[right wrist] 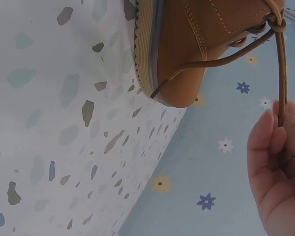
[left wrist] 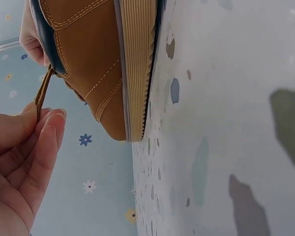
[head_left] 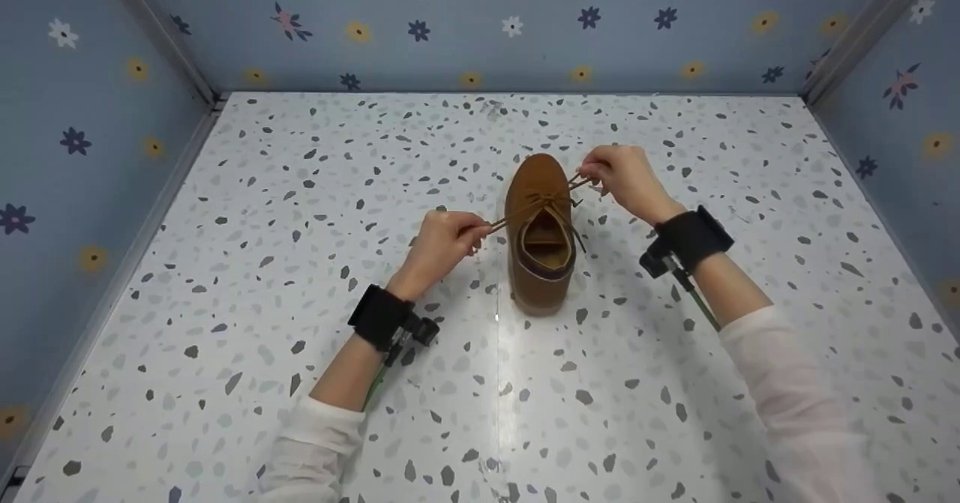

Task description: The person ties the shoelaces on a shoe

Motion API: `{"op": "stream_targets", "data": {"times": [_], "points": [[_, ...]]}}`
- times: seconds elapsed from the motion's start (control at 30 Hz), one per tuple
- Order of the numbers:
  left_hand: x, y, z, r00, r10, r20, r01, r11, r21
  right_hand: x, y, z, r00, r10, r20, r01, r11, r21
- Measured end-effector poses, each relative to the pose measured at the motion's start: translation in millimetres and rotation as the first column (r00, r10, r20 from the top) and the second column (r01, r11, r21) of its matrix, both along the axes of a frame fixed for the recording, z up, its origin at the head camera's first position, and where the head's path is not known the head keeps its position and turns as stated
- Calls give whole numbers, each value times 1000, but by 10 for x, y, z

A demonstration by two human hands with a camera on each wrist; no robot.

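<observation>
A tan suede shoe (head_left: 540, 242) with brown laces stands in the middle of the speckled table, toe pointing away from me. My left hand (head_left: 442, 242) pinches one lace (head_left: 501, 222) and holds it out to the shoe's left. The left wrist view shows that lace (left wrist: 42, 94) caught between my fingertips (left wrist: 49, 123) beside the shoe (left wrist: 96, 59). My right hand (head_left: 624, 177) pinches the other lace (head_left: 579, 182) out to the right of the toe. In the right wrist view this lace (right wrist: 281, 78) runs taut from a knot on the shoe (right wrist: 211, 39) down to my fingers (right wrist: 270, 142).
The speckled white table (head_left: 300, 188) is walled on three sides by blue panels printed with flowers (head_left: 480, 23). Black wrist bands with small cameras sit on both forearms (head_left: 386, 321) (head_left: 686, 242). A loose lace end (head_left: 576, 235) hangs down the shoe's right side.
</observation>
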State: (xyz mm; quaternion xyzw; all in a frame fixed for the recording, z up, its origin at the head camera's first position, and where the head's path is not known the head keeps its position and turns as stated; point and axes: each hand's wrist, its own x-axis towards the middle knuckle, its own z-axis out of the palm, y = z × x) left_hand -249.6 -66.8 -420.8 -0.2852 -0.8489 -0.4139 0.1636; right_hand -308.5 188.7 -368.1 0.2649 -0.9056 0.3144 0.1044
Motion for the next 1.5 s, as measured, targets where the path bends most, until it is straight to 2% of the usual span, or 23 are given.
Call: {"op": "stream_targets", "data": {"times": [0.3,0.63,1.1,1.3,1.5], "points": [[-2,-3,-2,1000,-8,-3,8,1000,-3,0,3,-5,1000,-6,20,7,1000,-25],[1,-3,-4,1000,-9,6,9,1000,-12,23,38,-15,999,-17,38,17,1000,-8],[17,-20,5,999,-1,48,2,1000,-18,9,55,-30,999,-28,40,29,999,-24],[16,-24,0,1000,-3,17,3,1000,-24,8,70,-50,999,-24,22,25,999,-28],[16,-35,-3,1000,13,-5,-13,998,-63,18,86,-65,998,-26,54,28,999,-43]]}}
